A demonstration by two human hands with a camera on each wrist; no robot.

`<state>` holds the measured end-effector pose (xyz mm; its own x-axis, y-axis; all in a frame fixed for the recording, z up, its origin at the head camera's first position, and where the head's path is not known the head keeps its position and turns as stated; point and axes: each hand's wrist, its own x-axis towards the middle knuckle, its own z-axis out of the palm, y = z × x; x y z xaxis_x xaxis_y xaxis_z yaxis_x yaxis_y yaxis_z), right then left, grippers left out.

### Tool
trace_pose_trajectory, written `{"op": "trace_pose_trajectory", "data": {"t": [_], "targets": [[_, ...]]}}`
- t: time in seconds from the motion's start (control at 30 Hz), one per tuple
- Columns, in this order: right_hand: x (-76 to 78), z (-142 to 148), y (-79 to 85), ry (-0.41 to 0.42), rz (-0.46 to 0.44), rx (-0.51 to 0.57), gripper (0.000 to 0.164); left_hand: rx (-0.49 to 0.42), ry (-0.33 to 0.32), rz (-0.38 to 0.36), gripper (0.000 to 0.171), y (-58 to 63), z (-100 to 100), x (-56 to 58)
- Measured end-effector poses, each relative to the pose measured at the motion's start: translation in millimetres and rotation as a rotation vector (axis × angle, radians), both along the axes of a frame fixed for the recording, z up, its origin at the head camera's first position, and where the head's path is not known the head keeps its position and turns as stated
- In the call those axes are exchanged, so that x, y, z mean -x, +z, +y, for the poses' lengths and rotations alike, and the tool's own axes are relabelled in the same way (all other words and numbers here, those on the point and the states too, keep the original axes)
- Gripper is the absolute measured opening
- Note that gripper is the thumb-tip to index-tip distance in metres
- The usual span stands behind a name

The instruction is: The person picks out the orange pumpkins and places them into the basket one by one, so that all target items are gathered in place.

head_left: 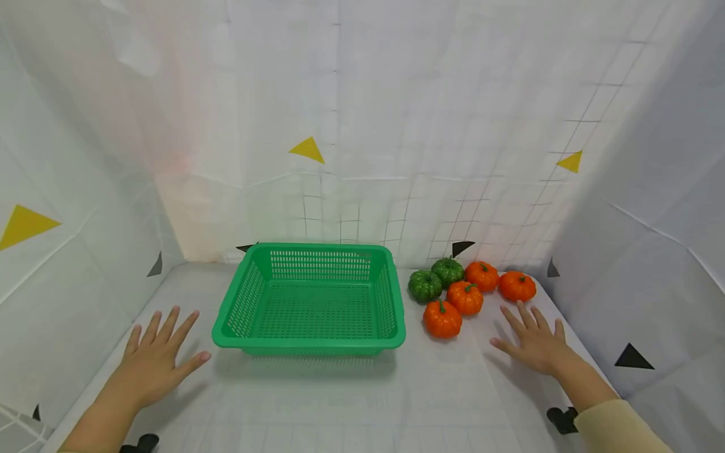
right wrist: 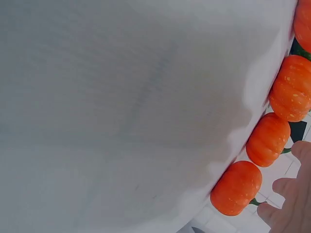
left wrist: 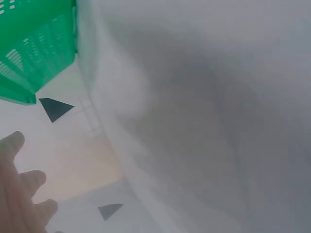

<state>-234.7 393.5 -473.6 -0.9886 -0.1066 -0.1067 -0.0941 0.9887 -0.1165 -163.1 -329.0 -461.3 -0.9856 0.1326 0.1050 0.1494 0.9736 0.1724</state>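
A green plastic basket [head_left: 308,343] with slotted walls stands on the white table, nothing inside it. To its right lie several small orange pumpkins [head_left: 442,319] and two dark green pumpkins [head_left: 425,286], grouped closely. My left hand [head_left: 151,371] is spread flat, palm down, left of the basket and apart from it. My right hand [head_left: 535,343] has its fingers spread just in front of the rightmost orange pumpkin [head_left: 517,287], holding nothing. In the right wrist view, orange pumpkins [right wrist: 236,188] line the right side beside the fingers. The left wrist view catches the basket's corner [left wrist: 43,53].
White sheeting [head_left: 362,126] with grid lines rises behind the table, and side sheets [head_left: 668,251] enclose it left and right. Yellow triangles [head_left: 308,150] and black triangles [head_left: 634,357] mark the sheets. Dark patches [head_left: 562,419] lie near the front of the table [head_left: 340,402].
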Motion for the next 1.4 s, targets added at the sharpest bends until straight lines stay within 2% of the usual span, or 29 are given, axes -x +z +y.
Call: {"op": "trace_pose_trajectory", "data": {"t": [0.33,0.47,0.63,0.77,0.87,1.07,1.27,1.4], "targets": [[7.9,4.8,6.1,-0.006,0.035,0.053,0.093,-0.094,-0.068,0.058,0.082,13.8,13.5,3.9],[11.2,5.1,10.4,-0.016,0.037,0.070,0.093,-0.157,-0.105,0.086,0.077,11.5,18.7,7.9],[15.3,5.7,9.8,-0.041,0.038,0.095,0.091,-0.212,-0.113,0.104,0.076,8.0,26.3,13.3],[21.3,11.4,5.8,-0.069,0.052,0.103,0.092,-0.312,-0.135,0.131,0.075,5.5,31.9,16.7],[23.4,13.7,4.6,-0.081,0.063,0.112,0.093,-0.431,-0.153,0.111,0.075,5.1,36.9,17.7],[28.6,18.7,-2.0,-0.078,0.103,0.117,0.091,-0.608,-0.125,-0.004,0.077,4.3,47.5,20.5],[35.3,20.4,-5.4,-0.105,0.165,0.182,0.090,-0.712,-0.113,-0.006,0.075,-1.4,51.7,23.7],[40.0,22.9,-5.8,-0.119,0.194,0.222,0.087,-0.738,-0.072,-0.008,0.073,-2.0,52.6,24.0]]}}
